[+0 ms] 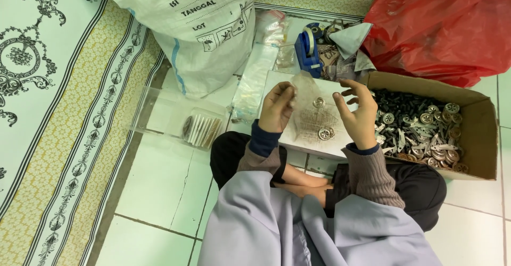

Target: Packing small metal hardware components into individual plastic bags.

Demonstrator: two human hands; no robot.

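The left hand pinched the top edge of a small clear plastic bag, limp, light and slippery, above the white board, while the right hand hovered beside it, fingers spread, holding nothing.

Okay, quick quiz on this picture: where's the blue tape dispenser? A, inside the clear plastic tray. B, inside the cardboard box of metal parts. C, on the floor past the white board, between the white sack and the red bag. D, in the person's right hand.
C: the blue tape dispenser stands on the floor beyond the white board, between the white sack and the red bag.
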